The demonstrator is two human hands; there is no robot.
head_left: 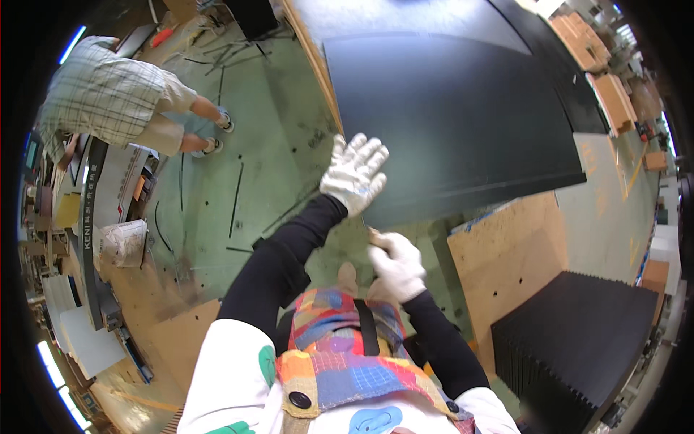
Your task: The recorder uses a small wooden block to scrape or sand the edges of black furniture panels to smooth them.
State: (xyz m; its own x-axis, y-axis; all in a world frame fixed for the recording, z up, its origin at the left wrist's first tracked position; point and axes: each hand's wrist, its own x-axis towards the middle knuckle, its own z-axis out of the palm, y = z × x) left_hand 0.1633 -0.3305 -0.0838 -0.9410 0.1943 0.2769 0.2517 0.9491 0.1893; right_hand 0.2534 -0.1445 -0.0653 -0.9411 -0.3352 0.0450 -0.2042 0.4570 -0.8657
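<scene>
A large smooth black sheet (455,123) lies in front of me, its near edge facing my body. My left hand (354,177), in a white work glove, is at the sheet's near left corner with its fingers stretched out and apart. I cannot tell whether its palm presses on the sheet. Just below that corner, my right hand (400,267), also gloved in white, is closed around a small tool with a brownish handle (374,236). The tool's thin tip points toward the corner. Its kind is too small to make out.
To the right stands a stack of black sheets (578,340) with notched edges, beside a brown board (510,253). Thin black strips (236,199) litter the green floor. Another person (119,94) bends over at the left, near a pale sack (124,243).
</scene>
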